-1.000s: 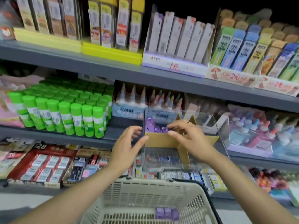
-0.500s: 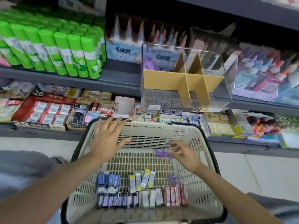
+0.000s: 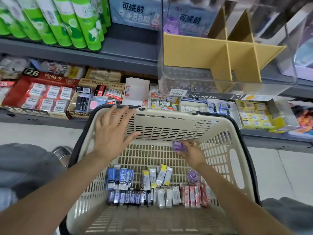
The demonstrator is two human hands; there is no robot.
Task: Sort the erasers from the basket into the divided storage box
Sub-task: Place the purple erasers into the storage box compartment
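A beige plastic basket (image 3: pixel 237 160) sits below me with several erasers on its floor: blue ones (image 3: pixel 119 179), yellow-white ones (image 3: pixel 157 177), grey ones (image 3: pixel 167 196), red ones (image 3: pixel 194 195) and one loose purple eraser (image 3: pixel 192 175). My right hand (image 3: pixel 191 154) pinches purple erasers (image 3: pixel 179 146) near the basket's far wall. My left hand (image 3: pixel 112 131) hovers flat and open over the basket's far left corner. The clear divided storage box (image 3: pixel 194 78) with tan cardboard dividers stands on the shelf above, purple erasers (image 3: pixel 171 26) in its back left compartment.
Green glue sticks (image 3: pixel 67 21) stand on the upper shelf at left. Boxes of packaged erasers (image 3: pixel 44 94) fill the lower shelf behind the basket. Pale floor tiles show on both sides, and a shoe (image 3: pixel 61 152) is left of the basket.
Both hands came down from the storage box to the basket. My right hand has closed on purple erasers and lifted them slightly off the basket floor.
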